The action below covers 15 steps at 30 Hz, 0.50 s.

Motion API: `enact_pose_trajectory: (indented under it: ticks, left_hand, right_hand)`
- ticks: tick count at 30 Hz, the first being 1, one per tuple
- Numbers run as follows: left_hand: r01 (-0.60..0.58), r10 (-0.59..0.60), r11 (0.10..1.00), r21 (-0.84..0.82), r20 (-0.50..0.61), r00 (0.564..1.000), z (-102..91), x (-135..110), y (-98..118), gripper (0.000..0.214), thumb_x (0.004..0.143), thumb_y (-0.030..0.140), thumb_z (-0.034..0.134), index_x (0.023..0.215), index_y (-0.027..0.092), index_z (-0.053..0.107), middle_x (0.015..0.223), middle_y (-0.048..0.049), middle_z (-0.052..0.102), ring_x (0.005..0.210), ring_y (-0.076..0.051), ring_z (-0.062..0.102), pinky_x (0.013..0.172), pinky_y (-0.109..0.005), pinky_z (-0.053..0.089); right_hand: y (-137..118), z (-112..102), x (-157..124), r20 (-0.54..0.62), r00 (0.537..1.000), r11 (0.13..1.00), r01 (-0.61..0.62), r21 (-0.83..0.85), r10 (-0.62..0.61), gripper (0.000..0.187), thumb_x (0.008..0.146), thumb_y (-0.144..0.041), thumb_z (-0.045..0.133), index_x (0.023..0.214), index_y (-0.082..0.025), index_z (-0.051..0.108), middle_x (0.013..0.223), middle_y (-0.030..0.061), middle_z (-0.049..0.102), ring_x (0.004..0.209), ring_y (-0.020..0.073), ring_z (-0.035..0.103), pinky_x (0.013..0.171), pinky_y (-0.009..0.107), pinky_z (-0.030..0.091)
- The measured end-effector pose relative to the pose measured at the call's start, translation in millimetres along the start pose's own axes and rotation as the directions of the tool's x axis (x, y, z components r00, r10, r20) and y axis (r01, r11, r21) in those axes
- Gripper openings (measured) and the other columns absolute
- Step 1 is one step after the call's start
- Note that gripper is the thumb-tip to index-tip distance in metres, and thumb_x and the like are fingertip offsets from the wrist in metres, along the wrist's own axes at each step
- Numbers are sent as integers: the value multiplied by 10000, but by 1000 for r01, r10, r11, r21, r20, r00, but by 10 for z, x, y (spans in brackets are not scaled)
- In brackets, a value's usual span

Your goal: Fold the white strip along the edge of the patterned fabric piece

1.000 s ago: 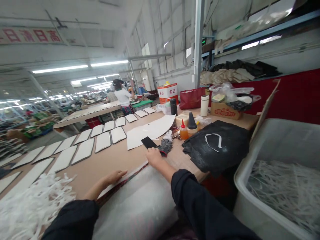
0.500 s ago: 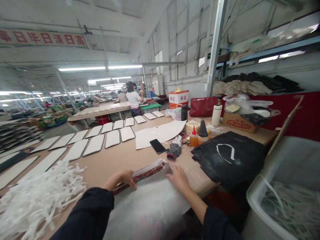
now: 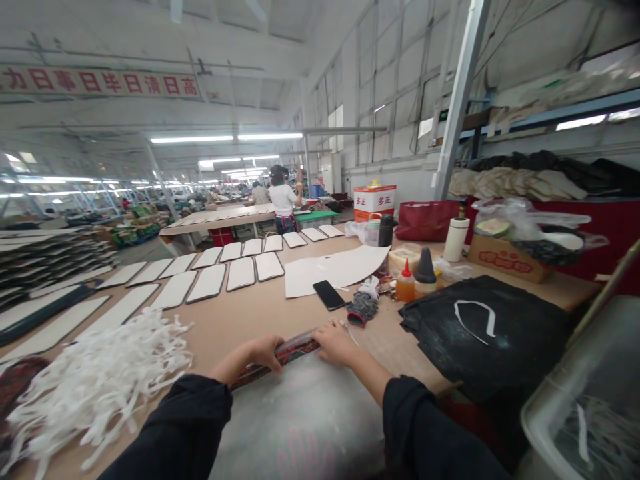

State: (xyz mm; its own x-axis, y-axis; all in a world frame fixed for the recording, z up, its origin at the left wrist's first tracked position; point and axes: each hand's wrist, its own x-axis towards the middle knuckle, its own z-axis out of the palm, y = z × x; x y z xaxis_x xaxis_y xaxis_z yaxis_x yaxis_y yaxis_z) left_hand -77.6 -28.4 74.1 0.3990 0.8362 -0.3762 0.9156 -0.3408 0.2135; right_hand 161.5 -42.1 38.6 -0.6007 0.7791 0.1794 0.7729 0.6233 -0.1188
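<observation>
A large pale grey sheet (image 3: 305, 413) lies over the near table edge in front of me, with faint pink marks low on it. Along its far edge runs a dark red patterned strip (image 3: 297, 350). My left hand (image 3: 263, 353) grips that edge at its left part, thumb on the near side. A little to the right, my right hand (image 3: 337, 343) holds the same edge, fingers curled over the top. What lies beneath the sheet is hidden.
White strips (image 3: 105, 373) are heaped left. Pale dark-edged panels (image 3: 240, 273) lie in rows. Beyond my hands are a phone (image 3: 329, 294), a grey glove (image 3: 363, 305) and an orange bottle (image 3: 405, 283). Black sheets (image 3: 485, 327) and a bin (image 3: 590, 400) are right. Another person (image 3: 285, 200) stands farther back.
My right hand has moved left along the sheet's far edge, closer to my left hand, and now curls over it. The view has swung slightly left.
</observation>
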Motion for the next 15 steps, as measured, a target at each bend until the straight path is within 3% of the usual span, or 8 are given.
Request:
enact_pose_trajectory:
  ticks: [3,6,8,9,12,14,15]
  left_hand:
    - [24,-18,996,83,-75,997,66,-75,86,530,512,277,719,1018,193,587,992,-61,657,870,-252,609,705,-285,462]
    - [48,-14,984,171,-192,981,174,-232,238,326,708,267,565,1024,186,570,965,-101,658,880,-275,612,723,-344,461]
    - [51,2,977,208,-245,970,269,-367,365,267,808,205,418,1037,173,554,973,-118,650,907,-269,604,764,-375,451]
    - [48,14,973,226,-265,964,326,-439,430,280,830,167,370,1048,165,546,985,-124,643,923,-262,597,787,-386,444]
    - [54,62,944,325,-337,940,564,-666,588,330,850,109,328,1120,138,515,997,-137,628,918,-257,587,787,-403,454]
    - [90,75,919,384,-395,916,780,-837,641,362,860,117,334,1195,131,471,1063,-151,606,935,-267,579,764,-411,475]
    - [112,66,914,390,-416,907,892,-930,650,375,864,126,341,1223,136,452,1128,-156,579,977,-274,563,770,-417,479]
  right_hand:
    - [-52,36,11,11,998,996,-56,-69,57,312,721,-234,571,1031,-206,567,1026,90,612,1031,246,502,988,460,230]
    - [-73,7,-21,-96,995,997,-41,-67,34,604,695,-281,615,1257,-213,405,1265,122,474,1182,263,382,1010,442,213]
    - [-126,-68,-33,-149,987,996,47,-82,-59,803,668,-320,649,1355,-220,247,1396,122,318,1276,268,253,1032,435,180]
    - [-169,-109,-39,-151,982,990,102,-95,-116,820,670,-319,649,1365,-217,225,1399,121,315,1280,265,248,1036,432,175]
    - [-334,-145,-130,-84,972,966,203,-159,-218,477,766,-226,538,1230,-189,435,1111,106,577,1067,232,482,971,414,279]
    - [-443,-42,-305,-80,971,955,202,-217,-224,277,813,-164,451,1073,-169,549,896,89,631,876,211,552,858,380,371]
    - [-486,44,-428,-110,968,951,195,-241,-226,259,820,-157,439,1047,-163,564,890,95,633,852,212,555,811,365,394]
